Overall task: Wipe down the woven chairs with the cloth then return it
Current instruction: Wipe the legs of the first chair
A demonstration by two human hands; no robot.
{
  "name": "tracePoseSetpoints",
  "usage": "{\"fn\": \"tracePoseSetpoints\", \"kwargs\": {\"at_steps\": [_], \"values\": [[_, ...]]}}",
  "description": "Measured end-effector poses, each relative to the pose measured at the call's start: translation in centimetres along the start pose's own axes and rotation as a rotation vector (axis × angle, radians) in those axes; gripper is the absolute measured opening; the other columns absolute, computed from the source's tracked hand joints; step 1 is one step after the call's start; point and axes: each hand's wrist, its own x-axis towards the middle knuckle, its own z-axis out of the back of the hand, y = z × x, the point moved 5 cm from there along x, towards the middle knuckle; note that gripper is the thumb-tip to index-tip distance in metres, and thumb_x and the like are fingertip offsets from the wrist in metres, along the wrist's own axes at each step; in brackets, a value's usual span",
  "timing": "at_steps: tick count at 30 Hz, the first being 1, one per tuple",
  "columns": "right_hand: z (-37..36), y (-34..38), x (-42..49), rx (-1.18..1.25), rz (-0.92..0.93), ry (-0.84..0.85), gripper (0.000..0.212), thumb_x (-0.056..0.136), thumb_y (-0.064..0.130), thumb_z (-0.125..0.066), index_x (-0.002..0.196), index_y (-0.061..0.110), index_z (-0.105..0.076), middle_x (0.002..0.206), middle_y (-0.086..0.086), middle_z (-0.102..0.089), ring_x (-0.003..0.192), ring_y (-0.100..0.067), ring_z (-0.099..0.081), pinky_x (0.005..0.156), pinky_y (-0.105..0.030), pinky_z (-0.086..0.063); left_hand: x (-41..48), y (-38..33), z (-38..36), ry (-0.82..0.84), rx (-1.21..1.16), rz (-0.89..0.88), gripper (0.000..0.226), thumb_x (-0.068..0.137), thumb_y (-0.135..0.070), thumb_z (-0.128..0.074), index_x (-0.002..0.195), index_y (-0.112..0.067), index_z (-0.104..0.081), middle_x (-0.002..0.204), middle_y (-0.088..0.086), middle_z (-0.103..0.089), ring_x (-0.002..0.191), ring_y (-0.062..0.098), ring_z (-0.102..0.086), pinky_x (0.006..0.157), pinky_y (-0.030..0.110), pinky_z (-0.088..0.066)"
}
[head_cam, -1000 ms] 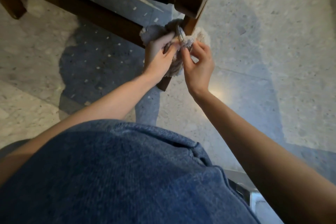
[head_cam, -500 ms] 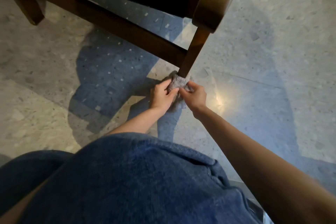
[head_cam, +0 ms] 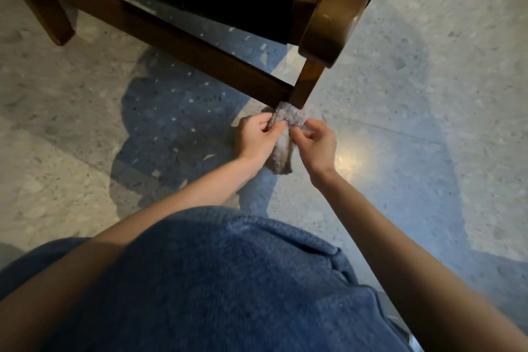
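Both pinching cloth (head_cam: 289,118): left hand (head_cam: 253,138), right hand (head_cam: 314,146) | chair leg (head_cam: 307,86) foot hidden by cloth

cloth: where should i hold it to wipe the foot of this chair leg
Probably by its two sides, one in each hand, coming from the near side of the chair leg. The cloth sits bunched against the leg's foot, its tail hanging toward the person. The left hand and right hand pinch it there.
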Motion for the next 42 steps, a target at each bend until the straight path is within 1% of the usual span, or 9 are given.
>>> {"fn": "tracePoseSetpoints", "kwargs": {"at_steps": [3, 8, 13, 16, 21, 28, 33, 39, 42], "values": [[1.7, 3.1, 0.1, -0.004, 0.14, -0.112, 0.018, 0.089, 0.01, -0.064, 0.072, 0.012, -0.059, 0.099, -0.009, -0.056, 0.081, 0.001, -0.055, 0.07, -0.009, -0.044, -0.9, -2.9, -0.2, 0.01, -0.17, -0.015, 0.011, 0.091, -0.014, -0.062, 0.096, -0.006, -0.068, 0.098, 0.013, -0.071, 0.092, 0.02, -0.068, 0.084, 0.032, -0.053], [3.7, 7.6, 0.4, 0.098, 0.326, -0.278, 0.019, 0.086, 0.008, -0.069, 0.072, 0.009, -0.055, 0.093, -0.009, -0.049, 0.073, 0.016, -0.047, 0.062, -0.004, -0.039, -1.1, -8.6, 1.3, -0.119, -0.008, -0.369, 0.008, 0.084, -0.023, -0.068, 0.084, -0.016, -0.072, 0.082, -0.005, -0.073, 0.081, 0.006, -0.067, 0.073, 0.036, -0.055], [2.9, 5.4, 0.7, 0.044, 0.24, -0.209, 0.008, 0.085, 0.009, -0.069, 0.08, 0.004, -0.065, 0.102, -0.005, -0.056, 0.081, -0.007, -0.057, 0.071, -0.013, -0.046, -0.8, -5.9, 0.5, -0.141, 0.002, -0.249, 0.019, 0.083, -0.023, -0.07, 0.1, -0.017, -0.073, 0.094, -0.005, -0.073, 0.089, 0.006, -0.066, 0.083, 0.033, -0.055], [1.9, 2.8, 0.8, 0.037, 0.168, -0.164, 0.027, 0.084, 0.01, -0.068, 0.061, 0.005, -0.056, 0.091, -0.008, -0.06, 0.077, 0.006, -0.054, 0.073, -0.014, -0.044, -0.7, -4.3, 0.8, -0.178, 0.027, -0.272, 0.029, 0.08, -0.011, -0.073, 0.109, -0.006, -0.07, 0.1, -0.006, -0.069, 0.09, 0.0, -0.062, 0.083, 0.014, -0.049], [0.1, 0.0, 0.5, -0.028, 0.101, -0.135, 0.043, 0.083, 0.008, -0.067, 0.054, 0.024, -0.04, 0.081, -0.003, -0.055, 0.07, -0.002, -0.057, 0.064, -0.022, -0.045, -0.9, -0.9, 0.5, -0.111, -0.023, -0.174, 0.034, 0.081, 0.001, -0.069, 0.115, 0.001, -0.065, 0.109, 0.006, -0.068, 0.099, 0.015, -0.064, 0.088, 0.02, -0.05], [-1.5, -2.4, 0.0, -0.09, -0.074, 0.019, 0.01, 0.087, 0.017, -0.069, 0.085, 0.009, -0.074, 0.075, 0.003, -0.07, 0.061, 0.007, -0.062, 0.059, -0.015, -0.055, 0.9, 2.4, 0.6, 0.043, 0.195, -0.016, 0.022, 0.087, -0.006, -0.064, 0.105, 0.005, -0.067, 0.103, 0.018, -0.069, 0.09, 0.018, -0.06, 0.083, 0.033, -0.049], [-1.8, -2.6, 0.0, -0.327, -0.17, 0.138, 0.024, 0.085, 0.021, -0.069, 0.078, -0.001, -0.068, 0.076, -0.015, -0.07, 0.072, -0.026, -0.068, 0.071, -0.047, -0.056, 1.8, 3.7, 1.3, 0.196, 0.324, 0.086, 0.038, 0.087, -0.01, -0.065, 0.122, 0.003, -0.059, 0.123, 0.015, -0.062, 0.115, 0.023, -0.056, 0.099, 0.031, -0.043], [-4.5, 1.2, -1.4, -0.365, -0.132, 0.405, 0.021, 0.087, 0.023, -0.068, 0.089, 0.002, -0.064, 0.082, -0.014, -0.07, 0.072, -0.025, -0.07, 0.069, -0.045, -0.058, 1.8, 2.8, 5.6, 0.343, 0.354, 0.13, 0.03, 0.086, 0.004, -0.062, 0.115, 0.008, -0.058, 0.118, 0.02, -0.06, 0.109, 0.021, -0.054, 0.074, 0.003, -0.039], [-5.5, 4.1, -2.3, -0.324, -0.14, 0.448, 0.02, 0.088, 0.022, -0.067, 0.097, 0.005, -0.061, 0.095, -0.012, -0.068, 0.085, -0.027, -0.068, 0.076, -0.043, -0.057, 1.3, 0.6, 8.7, 0.345, 0.356, 0.202, 0.034, 0.085, -0.001, -0.065, 0.119, -0.002, -0.058, 0.121, 0.015, -0.061, 0.111, 0.021, -0.056, 0.083, 0.017, -0.042]]}}
